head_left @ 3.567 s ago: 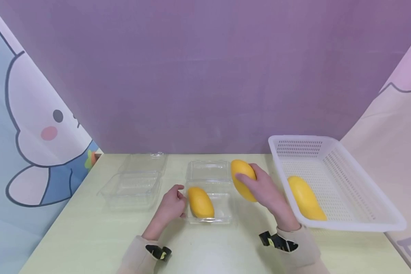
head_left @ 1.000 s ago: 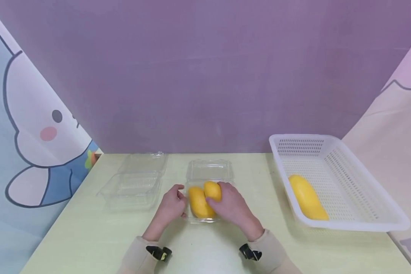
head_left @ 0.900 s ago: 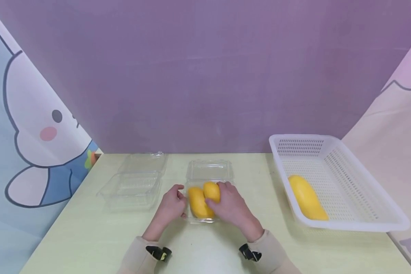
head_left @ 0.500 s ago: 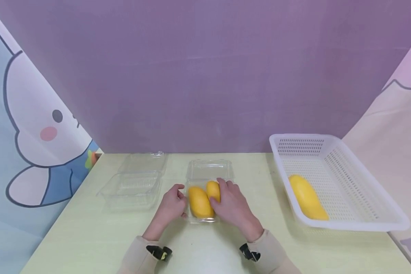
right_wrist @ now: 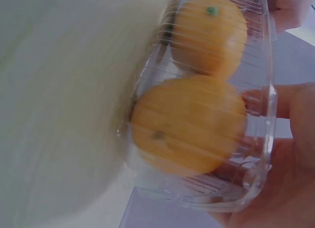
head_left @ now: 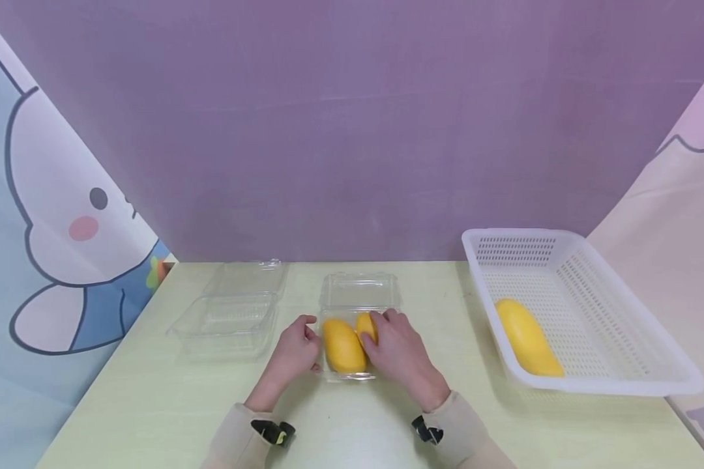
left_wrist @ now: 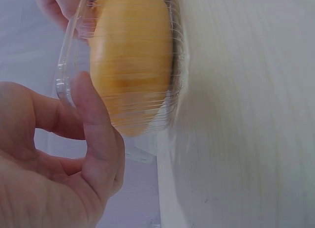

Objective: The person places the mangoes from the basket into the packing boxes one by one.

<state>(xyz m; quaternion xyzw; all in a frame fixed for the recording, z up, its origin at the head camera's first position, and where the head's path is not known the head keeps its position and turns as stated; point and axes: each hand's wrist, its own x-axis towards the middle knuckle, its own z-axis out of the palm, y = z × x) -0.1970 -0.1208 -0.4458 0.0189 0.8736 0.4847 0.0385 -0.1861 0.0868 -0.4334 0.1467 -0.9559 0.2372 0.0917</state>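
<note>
Near the front of the pale table (head_left: 340,430), the held mango (head_left: 364,324) was gripped between the thumb and curled fingers of the right hand (head_left: 399,345) and was found inside the near container (head_left: 364,376), in its right half. Its skin was yellow-orange and smooth; a small dark spot was noted at one end in the right wrist view. Whether it was resting on the floor could not be determined. The left mango (head_left: 343,345), plump, oval and marked by a green stem dot, was seated just beside it. The fingers of the left hand (head_left: 296,348) were bent at the left rim; whether the rim was pinched or only touched could not be told.

The near container was clear, ribbed plastic, with its lid (head_left: 359,290) laid back. To the right, one basket mango (head_left: 528,339) was contained in the white perforated basket (head_left: 610,387), against its left wall. To the left, a second clear container (head_left: 220,326) was also seen opened. Beyond, a purple backdrop (head_left: 352,130) was hung.

Compared with the earliest frame, the held mango had been brought from beside the lid into the container; the left mango had been left in place.
</note>
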